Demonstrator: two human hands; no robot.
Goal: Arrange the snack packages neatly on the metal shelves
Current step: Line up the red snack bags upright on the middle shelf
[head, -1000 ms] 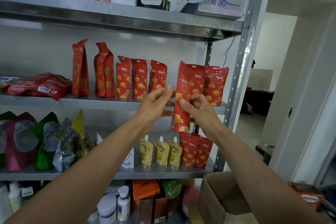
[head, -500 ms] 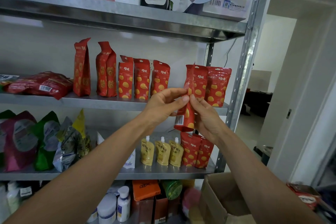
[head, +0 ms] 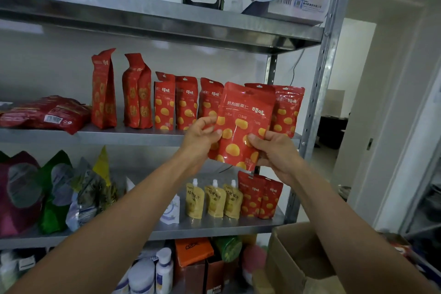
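Head view. We hold one red pouch point(head: 243, 124) in both hands in front of the middle shelf point(head: 133, 137). Its printed face is toward us and it is slightly tilted. Its bottom edge hangs below the shelf's front lip, so it is off the shelf.

Hand state:
- The left hand point(head: 200, 136) pinches the pouch's left edge between thumb and curled fingers.
- The right hand point(head: 274, 148) grips the lower right part, with the thumb on the front and the fingers curled behind.

Middle shelf, counted from left to right:
- One flat bag point(head: 45, 113), red, lying down at the far left.
- Two tall bags point(head: 103, 88), red, standing upright and slightly apart.
- Three row pouches point(head: 164, 102) of the same print, upright, just left of the held one.
- Two rear pouches point(head: 287, 110), upright, partly hidden behind the held one.

Lower shelf point(head: 214, 228):
- Three spout packs point(head: 213, 199), yellow, upright, side by side.
- Two low pouches point(head: 260, 196), red, overlapping, just right of the spout packs.
- Mixed bags point(head: 55, 188), green, maroon and yellow, crowded at the left. We cannot tell their number.

One open box point(head: 298, 253), cardboard, sits at the lower right, beside the rack.
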